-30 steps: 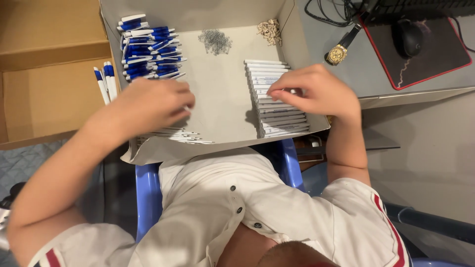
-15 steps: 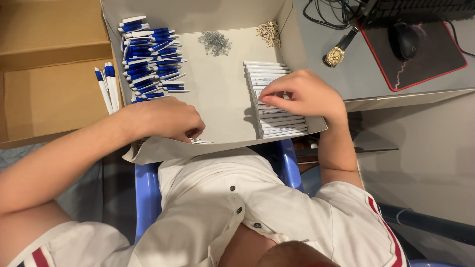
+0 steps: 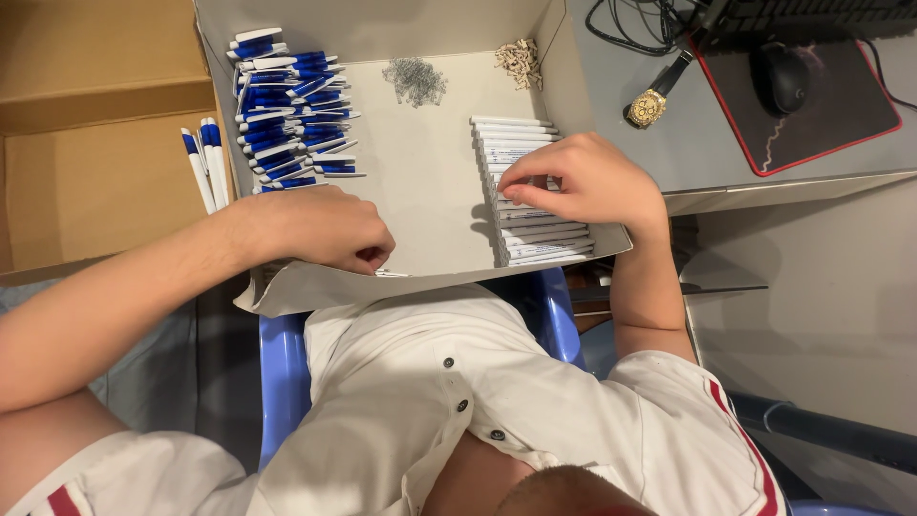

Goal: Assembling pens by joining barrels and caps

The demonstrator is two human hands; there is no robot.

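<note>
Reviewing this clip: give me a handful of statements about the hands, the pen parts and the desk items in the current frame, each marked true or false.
1. The right hand rests on the row of white pen barrels. True.
2. The left hand holds the wristwatch. False: the gold wristwatch lies on the grey desk, away from both hands.
3. The pile of blue-and-white pens lies in the cardboard tray's far left corner. True.
4. The computer mouse sits inside the tray. False: it sits on the red-edged mouse pad.
5. A small heap of metal springs lies in the tray. True.
</note>
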